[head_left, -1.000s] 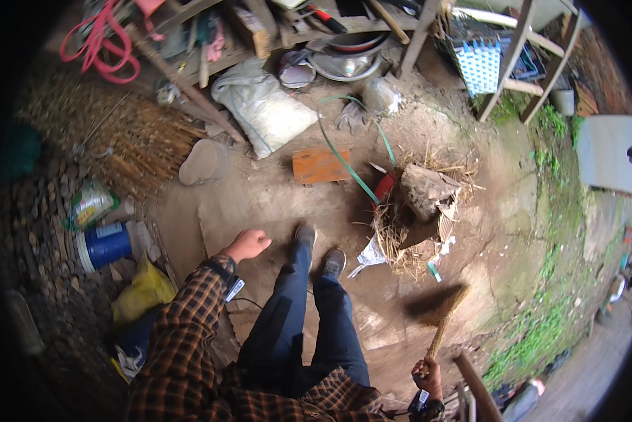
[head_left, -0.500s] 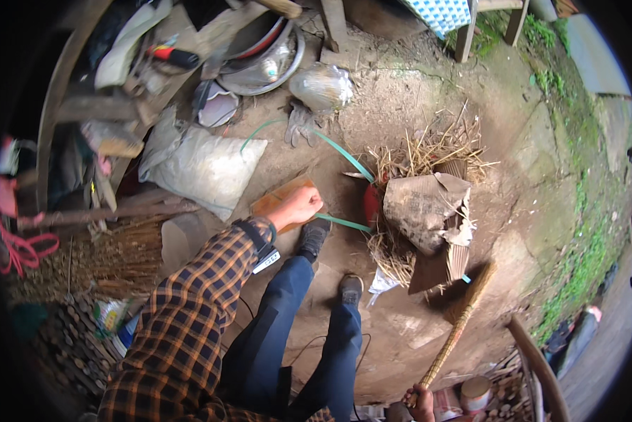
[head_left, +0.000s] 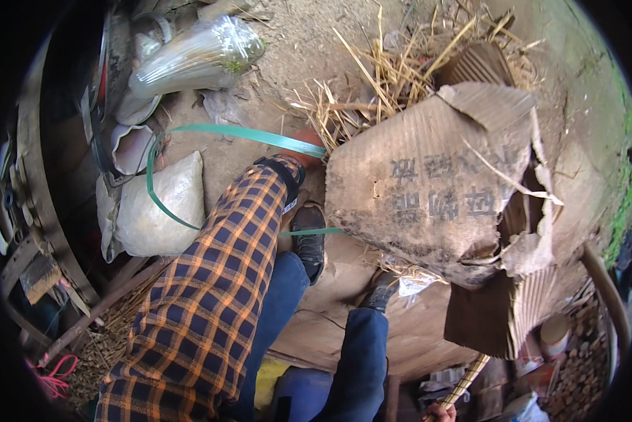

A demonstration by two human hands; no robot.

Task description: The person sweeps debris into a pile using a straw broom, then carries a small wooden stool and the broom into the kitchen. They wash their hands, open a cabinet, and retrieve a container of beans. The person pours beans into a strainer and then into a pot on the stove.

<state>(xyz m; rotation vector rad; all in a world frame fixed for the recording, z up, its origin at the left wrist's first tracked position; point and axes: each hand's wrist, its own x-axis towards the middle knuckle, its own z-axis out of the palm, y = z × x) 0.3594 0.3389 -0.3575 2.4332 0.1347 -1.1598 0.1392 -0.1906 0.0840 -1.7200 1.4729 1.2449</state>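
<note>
My left hand [head_left: 306, 135] reaches to the left edge of a heap of straw [head_left: 382, 84] and torn brown cardboard [head_left: 428, 183]. Its fingers are hidden by the straw and cardboard. A green strap [head_left: 224, 130] crosses this hand and loops out to the left, its other end running under the cardboard. At the bottom edge, my right hand [head_left: 439, 413] is closed around a yellow, jointed stick [head_left: 467, 381], whose upper part passes behind a hanging cardboard flap [head_left: 499, 313].
A whitish sack [head_left: 162, 207] and a bundle in transparent plastic [head_left: 200, 56] lie left on the dirt ground. My shoes [head_left: 307, 239] stand close to the cardboard. A curved wooden piece [head_left: 606, 292] is at the right, a wooden frame [head_left: 38, 162] at the far left.
My left hand has moved from a fist above a tan slab to the straw's edge, under the strap. The view is closer to the cardboard. My right hand still grips the stick.
</note>
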